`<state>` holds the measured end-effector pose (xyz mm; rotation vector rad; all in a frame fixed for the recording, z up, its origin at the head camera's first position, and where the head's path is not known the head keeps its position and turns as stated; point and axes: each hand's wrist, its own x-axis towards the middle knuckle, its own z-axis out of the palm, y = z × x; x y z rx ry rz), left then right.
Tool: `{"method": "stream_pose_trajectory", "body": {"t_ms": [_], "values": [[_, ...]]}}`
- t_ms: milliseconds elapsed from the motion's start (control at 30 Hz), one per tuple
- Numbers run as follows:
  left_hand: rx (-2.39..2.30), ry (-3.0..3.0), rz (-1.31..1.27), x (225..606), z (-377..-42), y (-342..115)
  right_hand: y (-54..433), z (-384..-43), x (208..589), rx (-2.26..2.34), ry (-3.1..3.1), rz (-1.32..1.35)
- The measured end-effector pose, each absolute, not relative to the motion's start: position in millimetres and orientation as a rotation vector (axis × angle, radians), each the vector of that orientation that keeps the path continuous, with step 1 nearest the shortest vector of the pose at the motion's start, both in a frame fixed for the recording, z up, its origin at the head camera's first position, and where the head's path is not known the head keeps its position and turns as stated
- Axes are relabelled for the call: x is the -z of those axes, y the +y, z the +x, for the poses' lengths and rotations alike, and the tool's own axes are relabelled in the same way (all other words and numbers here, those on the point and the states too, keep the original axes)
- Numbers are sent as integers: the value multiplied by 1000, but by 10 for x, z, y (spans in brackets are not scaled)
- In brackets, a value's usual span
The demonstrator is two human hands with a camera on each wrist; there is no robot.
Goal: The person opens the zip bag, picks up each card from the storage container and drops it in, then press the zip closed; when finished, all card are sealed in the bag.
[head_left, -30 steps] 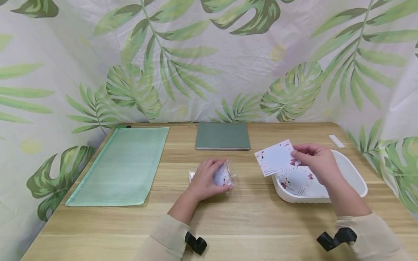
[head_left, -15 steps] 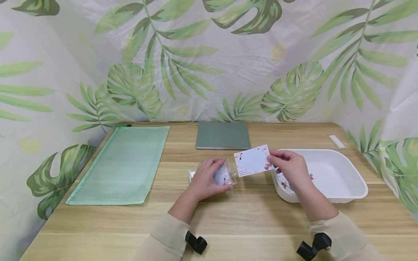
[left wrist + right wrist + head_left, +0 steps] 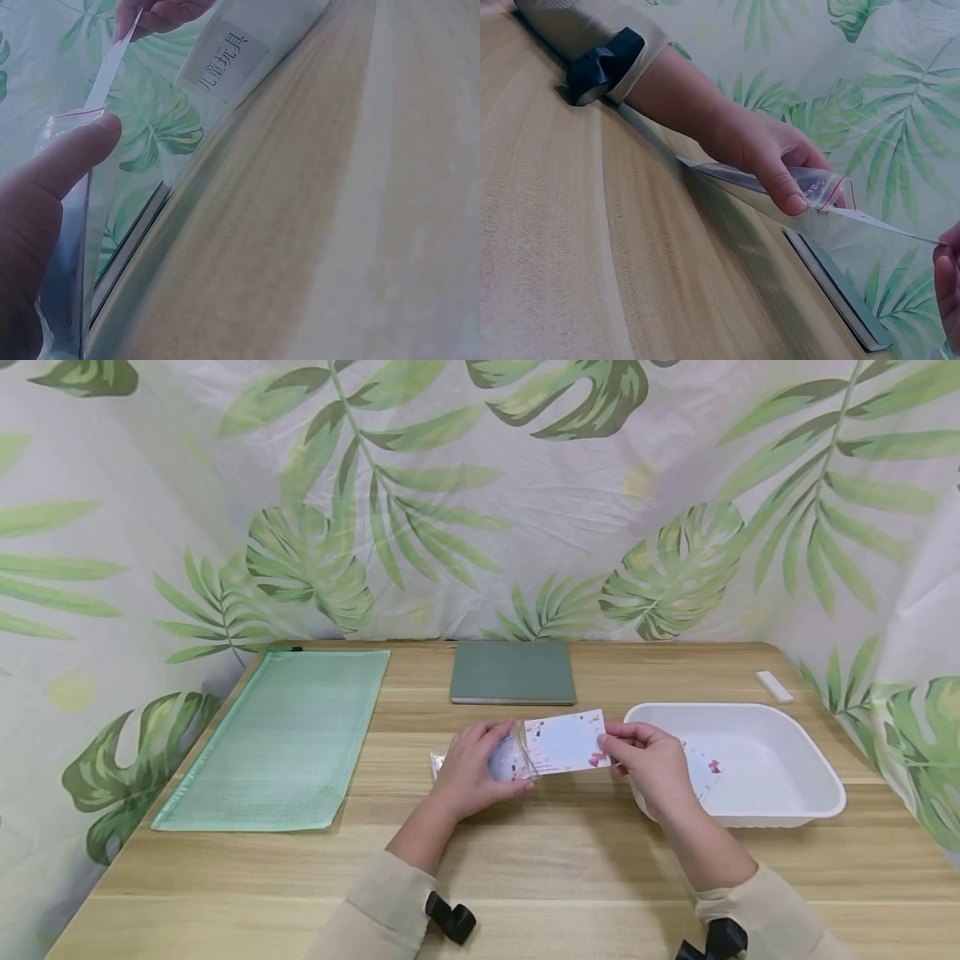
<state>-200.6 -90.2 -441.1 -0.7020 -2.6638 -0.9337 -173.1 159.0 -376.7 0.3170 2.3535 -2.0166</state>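
Observation:
My left hand [image 3: 474, 768] grips a clear zip-lock bag [image 3: 817, 184] with printed cards inside, its red-lined mouth spread toward the right. Between thumb and fingers my right hand [image 3: 654, 768] pinches a white card [image 3: 566, 742] with small reddish floral prints at its corners. The card's left edge is at the bag's mouth, overlapping it in the head view. Seen from the left wrist, the card runs edge-on from the right fingers down to the bag opening. Another card [image 3: 701, 770] lies in the white tray [image 3: 787, 814], partly hidden behind the right hand.
A green mesh zip pouch [image 3: 273, 743] lies flat at the left of the wooden table [image 3: 480, 893]. At the back sits a dark green notebook [image 3: 512, 672]. A small white strip [image 3: 774, 686] lies behind the tray. A label [image 3: 229, 64] shows on the tray's side.
My right hand has moved left from over the tray, bringing the card to the bag's mouth. My left hand has stayed nearly still with the bag.

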Motion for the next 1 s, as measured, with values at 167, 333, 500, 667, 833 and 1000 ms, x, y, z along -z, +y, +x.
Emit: {"method": "stream_pose_trajectory", "body": {"t_ms": [167, 333, 500, 667, 833, 1000], "values": [[953, -2670, -703, 4414, -2007, -899, 1589, -1734, 3759, 2001, 2352, 306], [947, -2656, -752, 4421, -2013, -898, 1586, -1751, 3750, 1982, 2343, 276], [905, -2651, -795, 4422, -2010, -894, 1554, -1796, 3784, 1944, 2356, 220], [910, -2663, -798, 4424, -2005, -895, 1483, -1853, 3832, 1898, 2397, 161], [901, -2646, -805, 4431, -2006, -895, 1386, -1885, 3881, 1874, 2404, 121], [888, -2619, -819, 4441, -2008, -896, 1317, -1890, 3938, 1831, 2399, 55]]}}
